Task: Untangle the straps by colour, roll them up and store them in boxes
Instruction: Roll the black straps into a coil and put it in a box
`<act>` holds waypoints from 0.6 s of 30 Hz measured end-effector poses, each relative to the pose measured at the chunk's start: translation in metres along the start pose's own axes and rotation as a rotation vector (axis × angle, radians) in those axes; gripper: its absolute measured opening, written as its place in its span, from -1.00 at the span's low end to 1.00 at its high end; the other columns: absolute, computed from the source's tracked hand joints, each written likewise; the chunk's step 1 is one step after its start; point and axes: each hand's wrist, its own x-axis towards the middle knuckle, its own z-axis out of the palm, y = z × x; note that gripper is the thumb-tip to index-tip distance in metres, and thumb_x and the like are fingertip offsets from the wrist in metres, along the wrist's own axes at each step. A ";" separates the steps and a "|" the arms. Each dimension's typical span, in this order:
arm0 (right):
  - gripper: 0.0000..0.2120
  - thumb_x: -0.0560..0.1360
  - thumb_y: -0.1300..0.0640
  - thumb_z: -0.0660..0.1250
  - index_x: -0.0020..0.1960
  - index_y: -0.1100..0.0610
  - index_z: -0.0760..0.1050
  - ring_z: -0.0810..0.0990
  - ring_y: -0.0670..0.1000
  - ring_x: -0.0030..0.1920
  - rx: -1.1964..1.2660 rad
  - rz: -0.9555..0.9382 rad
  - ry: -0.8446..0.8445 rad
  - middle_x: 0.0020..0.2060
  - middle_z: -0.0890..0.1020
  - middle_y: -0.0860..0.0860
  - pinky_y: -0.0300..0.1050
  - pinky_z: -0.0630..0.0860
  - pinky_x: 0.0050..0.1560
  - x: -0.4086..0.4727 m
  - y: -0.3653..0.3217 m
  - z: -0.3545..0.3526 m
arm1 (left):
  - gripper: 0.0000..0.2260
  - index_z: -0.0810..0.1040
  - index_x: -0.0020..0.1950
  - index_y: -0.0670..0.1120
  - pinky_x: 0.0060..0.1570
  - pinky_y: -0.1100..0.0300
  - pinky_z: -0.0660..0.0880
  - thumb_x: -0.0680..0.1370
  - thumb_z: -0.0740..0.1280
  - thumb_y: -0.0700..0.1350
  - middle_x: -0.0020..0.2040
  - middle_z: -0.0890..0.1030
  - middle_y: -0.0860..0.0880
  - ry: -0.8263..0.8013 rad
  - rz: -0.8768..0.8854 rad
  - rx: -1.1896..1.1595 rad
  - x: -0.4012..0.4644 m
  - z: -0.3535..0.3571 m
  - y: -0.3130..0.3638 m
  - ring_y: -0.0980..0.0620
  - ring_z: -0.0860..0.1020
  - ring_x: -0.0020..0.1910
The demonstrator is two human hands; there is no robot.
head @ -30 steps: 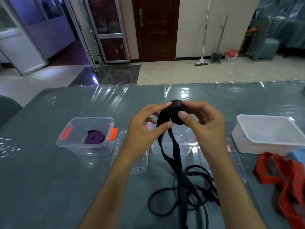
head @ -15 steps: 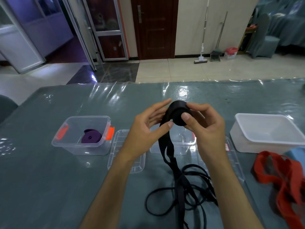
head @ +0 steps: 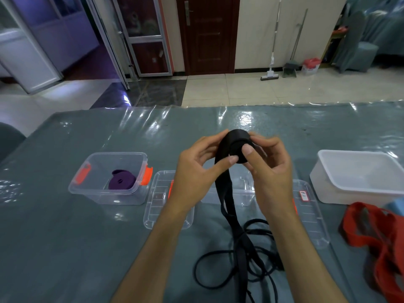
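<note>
Both hands meet above the middle of the grey-green plastic-covered desk (head: 65,237), sharing a partly wound roll of flat black webbing strap (head: 237,147). Right hand (head: 271,171) pinches the roll, thumb on the flat face turned toward the camera and curled fingers behind, so the roll's axis runs roughly toward and away from the viewer. Left hand (head: 194,171) sits just beside it, thumb tip touching the band where it leaves the roll, fingers curved round the far side.

From the roll the loose strap drops straight down between the wrists toward the near edge, its long axis near vertical, then spreads into a tangle of black loops (head: 244,265) on the desk.

To the left stands a clear plastic box with orange latches (head: 140,193) holding a rolled purple strap (head: 122,182). A white plastic tub (head: 358,193) stands to the right, with a heap of red strap (head: 376,232) in front of it.
</note>
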 end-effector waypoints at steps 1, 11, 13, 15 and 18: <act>-0.84 0.49 0.02 0.60 -0.03 -0.04 0.63 0.70 0.15 0.24 -0.037 -0.025 -0.013 0.12 0.73 0.04 0.06 0.65 0.21 0.003 -0.003 -0.001 | -0.53 0.62 0.40 0.11 0.30 0.26 0.55 0.52 0.60 -0.13 0.28 0.71 0.07 0.009 0.016 0.003 0.000 -0.001 -0.001 0.03 0.67 0.29; -0.86 0.49 0.12 0.56 0.03 -0.02 0.68 0.75 0.11 0.17 -0.234 -0.007 -0.209 0.10 0.76 0.04 0.00 0.69 0.14 0.005 -0.004 -0.016 | -0.87 0.75 0.15 -0.06 0.31 0.06 0.59 0.61 0.51 -0.15 0.29 0.70 -0.04 0.100 0.121 -0.020 -0.001 -0.004 -0.005 -0.11 0.65 0.33; -0.82 0.50 0.13 0.56 0.09 0.00 0.69 0.76 0.12 0.15 -0.242 -0.033 -0.194 0.08 0.77 0.06 0.05 0.70 0.15 0.007 -0.005 -0.017 | -0.86 0.76 0.15 -0.06 0.28 0.13 0.59 0.60 0.51 -0.18 0.27 0.70 -0.03 0.087 0.134 -0.007 0.001 -0.004 -0.003 -0.10 0.65 0.32; -0.76 0.54 0.18 0.53 0.19 0.02 0.68 0.75 0.12 0.16 -0.252 -0.089 -0.187 0.10 0.76 0.06 0.06 0.68 0.18 0.009 -0.007 -0.015 | -0.82 0.75 0.18 -0.02 0.29 0.14 0.58 0.59 0.52 -0.18 0.25 0.69 -0.03 0.065 0.116 0.005 0.001 -0.004 -0.001 -0.09 0.65 0.31; -0.73 0.57 0.30 0.50 0.24 0.11 0.66 0.72 0.12 0.20 -0.278 -0.156 -0.188 0.13 0.72 0.16 0.01 0.64 0.25 0.012 -0.007 -0.013 | -0.70 0.73 0.27 0.12 0.34 -0.01 0.58 0.57 0.52 -0.13 0.23 0.68 -0.01 0.030 0.054 0.001 0.000 -0.007 0.001 -0.12 0.65 0.29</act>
